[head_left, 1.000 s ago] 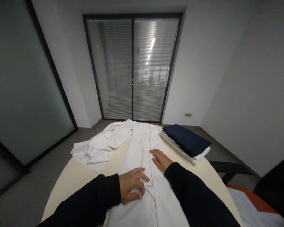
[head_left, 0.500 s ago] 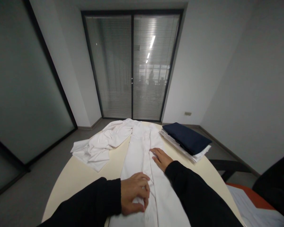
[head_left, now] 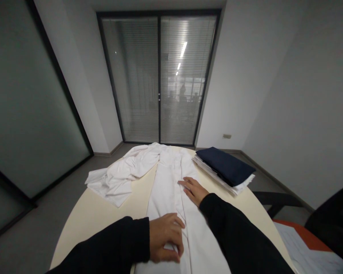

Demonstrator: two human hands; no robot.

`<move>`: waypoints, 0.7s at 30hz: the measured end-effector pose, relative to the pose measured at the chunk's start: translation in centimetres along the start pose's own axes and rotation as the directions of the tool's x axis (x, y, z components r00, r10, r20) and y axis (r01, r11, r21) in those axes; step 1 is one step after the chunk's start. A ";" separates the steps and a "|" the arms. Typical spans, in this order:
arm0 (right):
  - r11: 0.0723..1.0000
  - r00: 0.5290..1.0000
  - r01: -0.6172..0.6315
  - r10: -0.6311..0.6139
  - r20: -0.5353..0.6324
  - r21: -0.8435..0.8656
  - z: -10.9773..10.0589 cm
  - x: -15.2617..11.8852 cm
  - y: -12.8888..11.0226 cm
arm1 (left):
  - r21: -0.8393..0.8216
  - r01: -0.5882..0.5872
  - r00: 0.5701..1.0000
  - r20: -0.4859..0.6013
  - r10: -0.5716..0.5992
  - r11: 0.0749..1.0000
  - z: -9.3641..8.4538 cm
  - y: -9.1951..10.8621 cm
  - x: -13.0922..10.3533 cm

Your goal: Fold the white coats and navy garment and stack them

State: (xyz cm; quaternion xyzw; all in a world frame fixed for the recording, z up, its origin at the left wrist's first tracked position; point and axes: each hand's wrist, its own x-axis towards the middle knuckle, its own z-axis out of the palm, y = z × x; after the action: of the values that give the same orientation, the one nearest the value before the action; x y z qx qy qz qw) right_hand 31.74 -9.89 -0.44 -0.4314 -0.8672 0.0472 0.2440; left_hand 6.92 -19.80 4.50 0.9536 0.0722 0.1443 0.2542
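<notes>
A white button-up shirt (head_left: 164, 186) lies lengthwise on the round cream table, its body folded into a long strip with the front placket running down the middle. One sleeve spreads out crumpled to the left. My left hand (head_left: 167, 236) is over the near part of the shirt, fingers curled toward the thumb, with fabric at the fingertips beside the placket. Farther up, my right hand (head_left: 194, 190) rests on the shirt's right side, palm down with its fingers stretched out and somewhat apart.
A folded navy cloth (head_left: 225, 165) lies on folded white material (head_left: 240, 188) at the table's (head_left: 82, 224) right. Beyond the right edge are a black chair (head_left: 331, 213) and an orange item with papers (head_left: 305, 247). Glass doors (head_left: 160, 80) with blinds stand behind.
My left hand has shifted slightly right and nearer to me, and the near left edge of the shirt has moved a little right. My right hand has barely moved.
</notes>
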 end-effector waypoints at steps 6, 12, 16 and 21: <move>0.995 0.998 0.060 -0.060 0.007 -0.085 -1.0 0.5 -1.4 | -0.003 0.000 1.000 0.023 0.000 1.000 0.4 0.0 0.1; 0.955 0.976 0.207 -0.187 0.108 -0.214 -2.0 1.8 -3.2 | -0.007 -0.034 0.999 0.040 0.034 0.999 0.9 0.2 0.5; 0.930 0.964 0.255 -0.224 0.141 -0.263 -1.8 2.1 -4.0 | 0.010 -0.040 0.999 0.034 0.039 0.999 1.4 0.1 0.8; 0.953 0.979 0.184 -0.156 0.127 -0.243 -1.5 2.0 -4.1 | 0.037 -0.029 0.999 0.038 0.028 0.999 1.4 0.3 0.8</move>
State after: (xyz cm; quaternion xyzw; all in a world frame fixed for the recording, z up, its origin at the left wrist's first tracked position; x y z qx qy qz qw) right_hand 28.51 -11.11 2.84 -0.3796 -0.9119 -0.0621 0.1435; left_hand 8.09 -20.53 3.67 0.9617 0.0565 0.1288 0.2352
